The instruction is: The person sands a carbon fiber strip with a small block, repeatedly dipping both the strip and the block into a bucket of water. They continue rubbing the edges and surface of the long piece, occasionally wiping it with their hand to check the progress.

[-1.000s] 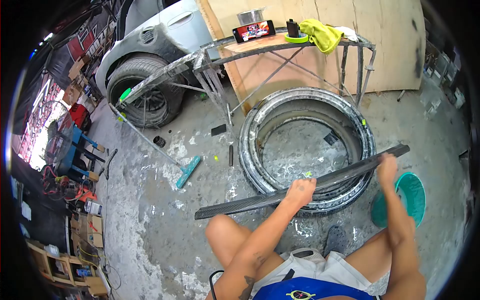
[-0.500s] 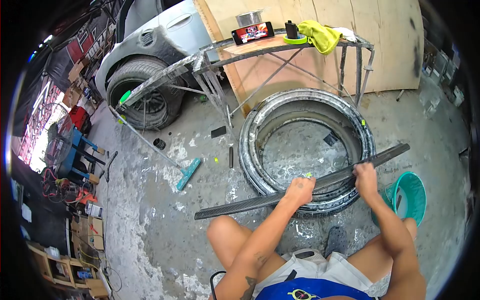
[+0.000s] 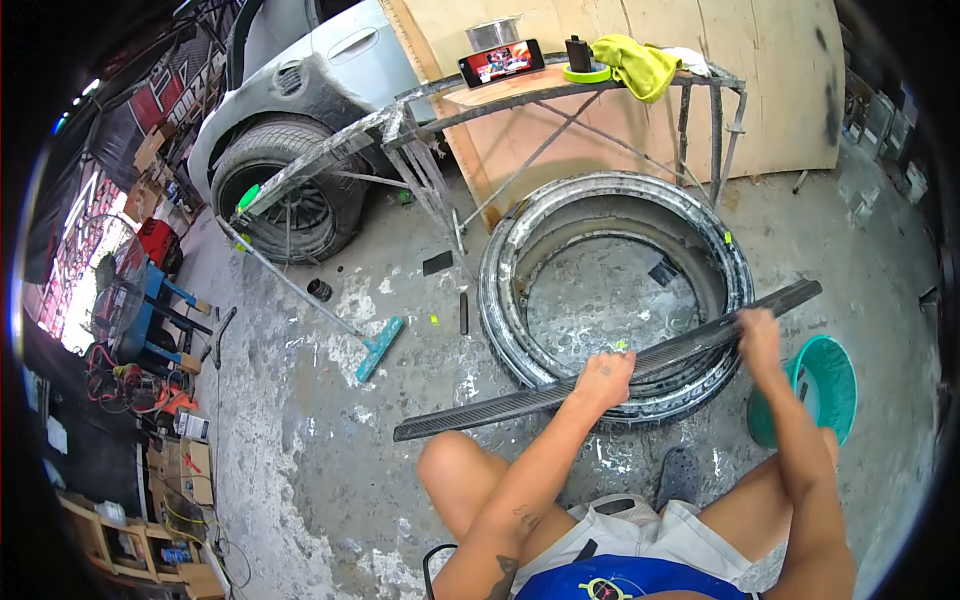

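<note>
Low over the floor (image 3: 330, 440), in the head view, it's all about one long dark strip (image 3: 685, 346), laid slantwise across the near side of a big tyre (image 3: 498, 290)! That tyre lies flat on its side, and it looks a handy trestle, lifting the strip to working height for someone seated so low. Left hand (image 3: 606, 377): curled tight around the strip near its middle, probably the steadying grip, since so much length sticks out both ways. Right hand (image 3: 758, 338): bunched on the strip toward its right end, fingers tucked under; whether it pinches the edge or presses some small pad, I cannot tell. The strip's left end reaches out past the left knee (image 3: 450, 465), just beside it, touching or not I can't say. Look right: a teal bucket (image 3: 838, 380) by the right knee, likely put there for easy reach, something small and dark inside. Up top, a phone (image 3: 500, 63) stands on the metal frame (image 3: 717, 140), screen lit and turned this way, surely for watching! Beside it, a green ring (image 3: 587, 75) and a yellow-green cloth (image 3: 640, 68) sit up off the dirty floor.
</note>
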The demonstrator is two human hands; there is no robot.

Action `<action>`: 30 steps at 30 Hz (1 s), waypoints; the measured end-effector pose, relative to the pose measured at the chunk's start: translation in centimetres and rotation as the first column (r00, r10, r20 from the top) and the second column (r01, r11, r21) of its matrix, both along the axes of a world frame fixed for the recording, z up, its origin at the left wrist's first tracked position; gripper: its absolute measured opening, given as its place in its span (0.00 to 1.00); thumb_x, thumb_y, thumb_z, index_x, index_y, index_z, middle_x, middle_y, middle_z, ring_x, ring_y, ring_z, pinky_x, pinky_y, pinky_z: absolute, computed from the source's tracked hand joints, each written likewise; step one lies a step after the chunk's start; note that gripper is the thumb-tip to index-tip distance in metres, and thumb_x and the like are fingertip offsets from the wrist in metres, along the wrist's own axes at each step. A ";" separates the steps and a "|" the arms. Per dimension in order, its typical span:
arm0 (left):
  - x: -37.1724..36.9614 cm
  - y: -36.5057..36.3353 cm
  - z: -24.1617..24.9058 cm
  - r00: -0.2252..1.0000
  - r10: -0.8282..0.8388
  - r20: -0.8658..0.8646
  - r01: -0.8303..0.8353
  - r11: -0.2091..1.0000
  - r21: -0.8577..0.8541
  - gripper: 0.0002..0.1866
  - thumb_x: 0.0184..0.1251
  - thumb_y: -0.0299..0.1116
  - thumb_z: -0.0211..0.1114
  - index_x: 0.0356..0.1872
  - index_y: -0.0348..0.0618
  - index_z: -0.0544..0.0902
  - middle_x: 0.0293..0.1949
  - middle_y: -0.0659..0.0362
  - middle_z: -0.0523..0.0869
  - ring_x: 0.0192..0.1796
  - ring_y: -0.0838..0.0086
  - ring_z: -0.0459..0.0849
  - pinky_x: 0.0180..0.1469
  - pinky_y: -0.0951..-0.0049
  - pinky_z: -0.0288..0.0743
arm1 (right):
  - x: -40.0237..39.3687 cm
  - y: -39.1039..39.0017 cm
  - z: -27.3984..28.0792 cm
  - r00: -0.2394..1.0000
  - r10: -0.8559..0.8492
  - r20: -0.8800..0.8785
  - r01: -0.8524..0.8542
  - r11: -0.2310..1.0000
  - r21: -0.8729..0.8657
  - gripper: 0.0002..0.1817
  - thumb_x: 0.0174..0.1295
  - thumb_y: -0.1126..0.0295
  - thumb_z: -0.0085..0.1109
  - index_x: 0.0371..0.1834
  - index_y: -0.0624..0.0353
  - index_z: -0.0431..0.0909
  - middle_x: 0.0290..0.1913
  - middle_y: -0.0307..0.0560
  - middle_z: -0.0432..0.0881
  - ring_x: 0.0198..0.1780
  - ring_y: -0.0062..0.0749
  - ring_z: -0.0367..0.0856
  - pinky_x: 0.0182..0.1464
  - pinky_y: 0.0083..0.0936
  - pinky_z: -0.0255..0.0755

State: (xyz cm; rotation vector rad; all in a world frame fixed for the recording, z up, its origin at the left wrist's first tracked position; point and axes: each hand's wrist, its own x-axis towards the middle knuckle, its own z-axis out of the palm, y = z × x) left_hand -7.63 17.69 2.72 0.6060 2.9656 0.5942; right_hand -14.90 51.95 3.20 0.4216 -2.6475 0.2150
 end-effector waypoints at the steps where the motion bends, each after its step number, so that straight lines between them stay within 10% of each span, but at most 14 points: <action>1: 0.0 0.1 0.0 1.000 -0.003 0.000 0.003 1.000 -0.004 0.17 0.52 0.24 0.63 0.45 0.34 0.80 0.38 0.42 0.89 0.41 0.46 0.89 0.45 0.51 0.82 | -1.6 2.2 0.1 0.992 -0.122 -0.029 0.121 0.992 -0.030 0.08 0.55 0.77 0.61 0.38 0.56 0.83 0.40 0.51 0.84 0.46 0.52 0.80 0.46 0.47 0.74; 5: 0.0 -0.2 0.5 1.000 -0.003 -0.015 0.003 1.000 0.014 0.16 0.53 0.22 0.63 0.46 0.33 0.82 0.36 0.42 0.89 0.42 0.47 0.89 0.47 0.51 0.83 | -2.9 2.8 0.3 0.915 -0.399 -0.064 0.403 0.913 0.065 0.06 0.57 0.74 0.60 0.37 0.57 0.82 0.40 0.51 0.82 0.46 0.51 0.79 0.45 0.48 0.73; 11: -0.1 -0.2 0.9 0.999 -0.008 0.048 0.008 1.000 0.002 0.18 0.52 0.24 0.63 0.47 0.36 0.81 0.38 0.41 0.89 0.42 0.46 0.89 0.47 0.51 0.82 | 2.4 -1.5 0.5 0.990 0.138 0.007 -0.137 0.987 -0.081 0.13 0.52 0.81 0.58 0.42 0.58 0.81 0.38 0.53 0.80 0.44 0.52 0.78 0.46 0.47 0.73; 15: 0.0 -0.1 0.6 1.000 -0.007 0.022 0.007 1.000 -0.012 0.17 0.52 0.26 0.65 0.46 0.36 0.80 0.37 0.41 0.89 0.42 0.47 0.89 0.47 0.51 0.82 | -1.5 3.3 1.1 0.924 -0.375 -0.071 0.374 0.927 -0.025 0.09 0.55 0.78 0.57 0.39 0.58 0.79 0.37 0.52 0.80 0.44 0.52 0.78 0.46 0.47 0.73; 18: -0.2 -0.1 1.0 1.000 0.008 0.010 -0.008 1.000 0.002 0.17 0.52 0.26 0.65 0.45 0.36 0.80 0.38 0.41 0.89 0.41 0.46 0.89 0.47 0.51 0.82 | -0.5 0.7 0.2 0.938 -0.337 -0.085 0.342 0.938 0.052 0.08 0.56 0.76 0.58 0.40 0.57 0.80 0.38 0.52 0.80 0.45 0.52 0.78 0.46 0.47 0.73; 21: -0.8 -0.4 1.1 0.999 0.005 0.044 -0.004 1.000 -0.013 0.16 0.50 0.25 0.65 0.43 0.36 0.81 0.37 0.40 0.88 0.41 0.45 0.88 0.48 0.50 0.82 | 3.7 -3.7 0.6 0.997 0.034 -0.075 -0.037 0.999 -0.038 0.10 0.55 0.77 0.58 0.41 0.56 0.80 0.39 0.53 0.79 0.45 0.54 0.78 0.45 0.48 0.74; 27: -0.4 -0.1 1.3 0.998 0.019 0.062 -0.018 1.000 -0.006 0.17 0.49 0.24 0.64 0.44 0.35 0.81 0.37 0.40 0.89 0.43 0.45 0.88 0.49 0.51 0.82 | -2.9 4.0 1.4 0.921 -0.389 -0.003 0.388 0.920 0.060 0.12 0.54 0.76 0.59 0.43 0.56 0.80 0.43 0.53 0.82 0.47 0.52 0.79 0.46 0.48 0.73; 30: -0.5 -0.3 1.6 0.998 0.019 0.067 -0.018 1.000 -0.009 0.17 0.48 0.24 0.65 0.44 0.35 0.81 0.38 0.41 0.89 0.43 0.45 0.88 0.49 0.51 0.82 | -0.8 0.8 0.2 0.952 -0.307 -0.005 0.305 0.945 0.117 0.13 0.54 0.77 0.58 0.43 0.56 0.81 0.45 0.52 0.83 0.49 0.50 0.79 0.49 0.47 0.72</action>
